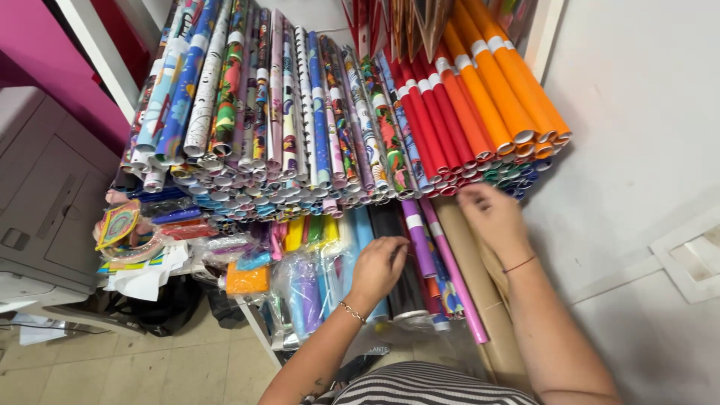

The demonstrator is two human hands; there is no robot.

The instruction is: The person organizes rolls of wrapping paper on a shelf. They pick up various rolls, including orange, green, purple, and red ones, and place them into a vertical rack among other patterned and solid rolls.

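Observation:
A big stack of wrapping-paper rolls lies on a shelf, patterned ones at the left, red rolls and orange rolls at the right. Below stand more rolls: a purple roll, a pink roll, a black roll and brown paper rolls. My left hand, a bracelet on its wrist, is curled with its fingers on the lower rolls near the black and purple ones. My right hand reaches under the red rolls' ends, fingers bent; whether it grips anything is unclear.
A grey printer sits at the left, with a pink wall behind it. Small packets and coloured items are heaped beside it. Plastic-wrapped rolls stand at the lower shelf front. A white wall closes the right side. Tiled floor shows below.

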